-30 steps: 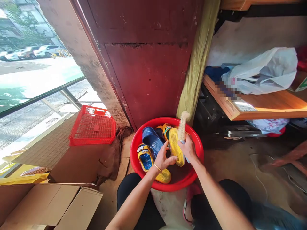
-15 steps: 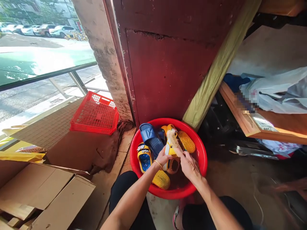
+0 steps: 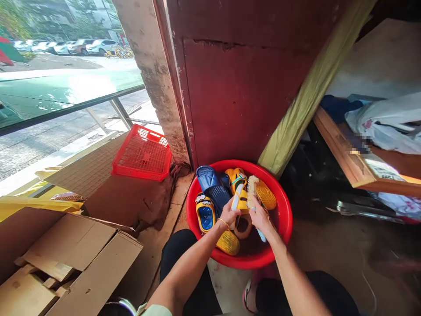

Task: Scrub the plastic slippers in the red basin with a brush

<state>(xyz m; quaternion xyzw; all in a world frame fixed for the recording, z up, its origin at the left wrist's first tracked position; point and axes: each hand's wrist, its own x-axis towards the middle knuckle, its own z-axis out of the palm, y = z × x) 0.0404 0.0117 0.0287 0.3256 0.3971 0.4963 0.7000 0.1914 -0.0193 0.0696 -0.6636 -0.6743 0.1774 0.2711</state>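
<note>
Over a red basin [image 3: 287, 224], my left hand [image 3: 229, 213] is closed on a yellow shoe with a white sole edge [image 3: 242, 198]. My right hand [image 3: 259, 216] grips a scrubbing brush [image 3: 252, 186], its pale bristles close to the shoe's right side; whether they touch I cannot tell. The brush's light blue handle end sticks out below that hand. In the basin lie a dark blue slide slipper [image 3: 210, 184], a yellow slipper with a blue insole [image 3: 205, 217], and yellow footwear with patterned soles turned up [image 3: 229, 242]. A brown-rimmed shoe opening [image 3: 242, 226] shows between my hands.
A red door [image 3: 230, 101] stands right behind the basin. To the left are a red plastic crate [image 3: 143, 156], a brown cloth [image 3: 158, 206] and an opened cardboard box [image 3: 75, 245]. A wooden shelf [image 3: 362, 173] with bags juts in at the right.
The brush has moved from lying across the yellow shoe to its right side and now points more upright. My left hand still holds the shoe. The whole view has shifted slightly.
</note>
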